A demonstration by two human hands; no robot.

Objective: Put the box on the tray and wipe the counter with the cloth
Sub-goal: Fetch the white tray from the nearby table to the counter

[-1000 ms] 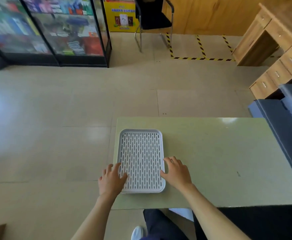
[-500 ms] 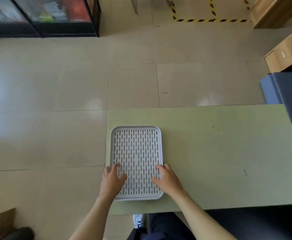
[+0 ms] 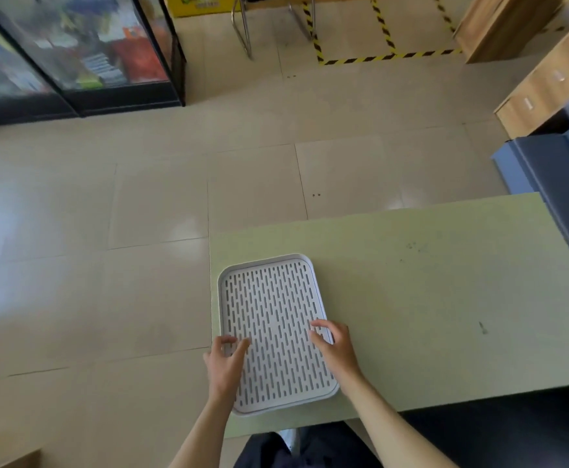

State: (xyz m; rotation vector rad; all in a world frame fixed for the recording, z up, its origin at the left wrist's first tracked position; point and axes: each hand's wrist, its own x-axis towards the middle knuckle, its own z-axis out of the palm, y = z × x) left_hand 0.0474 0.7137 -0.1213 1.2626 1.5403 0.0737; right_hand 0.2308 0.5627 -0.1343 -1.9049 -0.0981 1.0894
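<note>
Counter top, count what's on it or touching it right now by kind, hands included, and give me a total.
Trays: 1, the white slotted tray
Hands: 2, the left hand at the tray's left edge and the right hand at its right edge
Boxes: 0 in view
Cloths: 0 in view
Total: 3

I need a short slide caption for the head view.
Both hands, left and right, at the slotted tray on the green counter.

Worktop: pale green, rectangular, a few small dark specks towards 2 o'clock.
On it: a white slotted tray at the 9 o'clock end, long side running 12 to 6, reaching the near edge.
</note>
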